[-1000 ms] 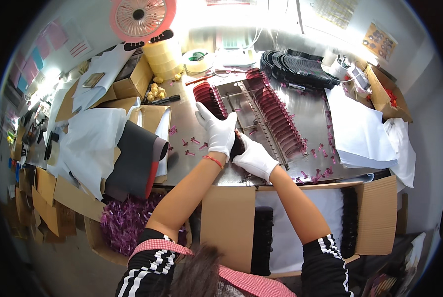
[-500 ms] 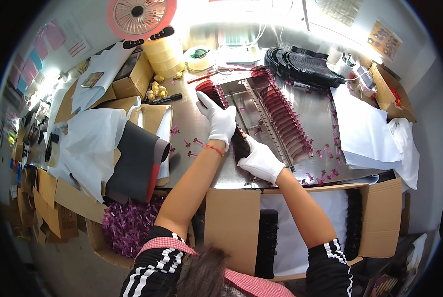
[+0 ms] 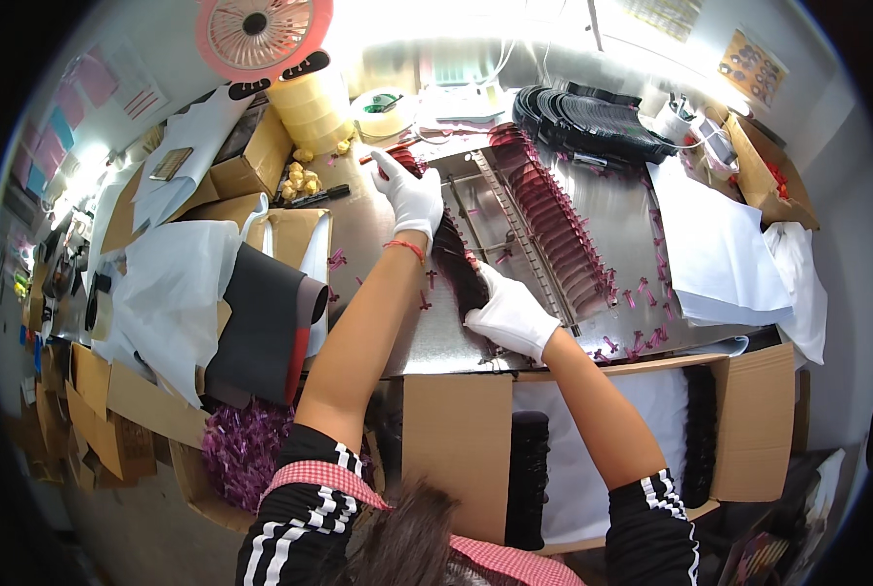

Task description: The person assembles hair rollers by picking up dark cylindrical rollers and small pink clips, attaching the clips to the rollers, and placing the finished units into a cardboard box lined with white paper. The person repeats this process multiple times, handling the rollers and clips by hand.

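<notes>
Both my hands wear white gloves and are over a metal rack (image 3: pixel 529 249) on the bench. My left hand (image 3: pixel 412 203) curls round the far part of a long row of dark, curved, lens-like pieces (image 3: pixel 453 259); its palm hides some of them. At the near end of the same row, my right hand (image 3: pixel 515 311) grips it, fingers partly hidden. Reddish pieces of the row (image 3: pixel 405 159) show beyond my left hand. Alongside, a second row of translucent purple-red lens-like pieces (image 3: pixel 549 210) stands in the rack, untouched.
Small purple plastic bits (image 3: pixel 637 344) lie scattered on the metal bench. Below its front edge are an open carton (image 3: pixel 456 459) with black stacks and a box of purple bits (image 3: pixel 246 454). Black curved strips (image 3: pixel 578 122), white sheets (image 3: pixel 720 259) and a pink fan (image 3: pixel 261 34) surround the rack.
My left hand has shifted left and away from me along the row, uncovering more dark pieces between my hands. My right hand has barely moved.
</notes>
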`<state>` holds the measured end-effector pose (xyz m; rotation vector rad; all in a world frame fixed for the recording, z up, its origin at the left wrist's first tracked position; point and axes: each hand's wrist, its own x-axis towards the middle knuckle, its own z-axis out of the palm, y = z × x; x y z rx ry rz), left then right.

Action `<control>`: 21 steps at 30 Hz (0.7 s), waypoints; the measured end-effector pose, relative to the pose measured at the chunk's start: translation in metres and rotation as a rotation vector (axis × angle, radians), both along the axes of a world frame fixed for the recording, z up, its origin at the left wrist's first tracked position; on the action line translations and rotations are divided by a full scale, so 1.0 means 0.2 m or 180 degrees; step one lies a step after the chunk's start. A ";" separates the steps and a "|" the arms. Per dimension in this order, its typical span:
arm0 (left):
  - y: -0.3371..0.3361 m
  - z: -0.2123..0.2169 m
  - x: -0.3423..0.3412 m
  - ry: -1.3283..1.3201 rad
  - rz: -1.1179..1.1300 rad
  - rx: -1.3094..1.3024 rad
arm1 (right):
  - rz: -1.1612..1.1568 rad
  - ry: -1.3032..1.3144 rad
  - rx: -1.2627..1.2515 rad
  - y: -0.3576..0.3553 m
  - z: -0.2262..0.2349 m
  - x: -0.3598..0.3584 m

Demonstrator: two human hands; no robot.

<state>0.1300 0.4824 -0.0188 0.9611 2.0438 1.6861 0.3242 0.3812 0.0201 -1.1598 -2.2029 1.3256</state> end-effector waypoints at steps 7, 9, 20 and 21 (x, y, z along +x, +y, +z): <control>0.13 0.00 -0.11 0.0451 -0.0008 -0.0228 | 0.0019 0.0071 -0.0119 0.01 -0.01 -0.01; 0.18 -0.05 -0.16 0.0640 0.0179 -0.0193 | 0.0024 -0.0194 -0.0329 0.01 0.04 -0.02; 0.39 -0.08 -0.28 0.0916 -0.0296 0.0106 | -0.0095 -0.0118 -0.0472 0.03 0.05 0.01; 0.40 -0.07 -0.25 0.0742 -0.0474 0.0249 | -0.0130 -0.0129 -0.0429 0.04 0.04 0.01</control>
